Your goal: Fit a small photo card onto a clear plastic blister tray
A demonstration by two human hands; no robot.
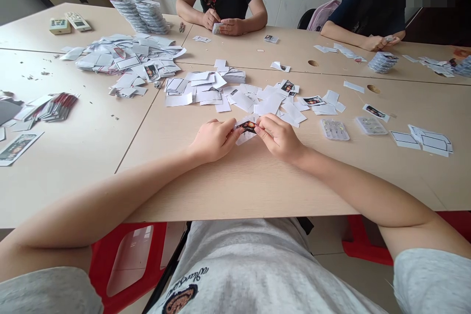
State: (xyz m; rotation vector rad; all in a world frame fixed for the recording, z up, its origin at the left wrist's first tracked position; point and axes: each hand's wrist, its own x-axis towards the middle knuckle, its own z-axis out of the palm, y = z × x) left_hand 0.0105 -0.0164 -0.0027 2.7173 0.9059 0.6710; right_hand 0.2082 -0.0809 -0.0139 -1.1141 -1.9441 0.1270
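Between my two hands is a dark printed card (249,126), its long side running left to right. My left hand (216,140) pinches its left end with thumb and fingers. The right end is gripped by my right hand (280,138) in the same way. Under and around the card shows a clear plastic piece (246,138), perhaps an open box; the fingers hide part of it. Loose white paper cards (270,103) lie just beyond my hands. Right of them, two clear plastic boxes (334,129) with small items inside rest on the table.
A large heap of cards (127,56) and tall stacks of packed boxes (142,13) stand at the back left. More cards (423,140) lie at the right. Across the table (206,181), two people (224,5) handle small items. A red stool (128,260) is below.
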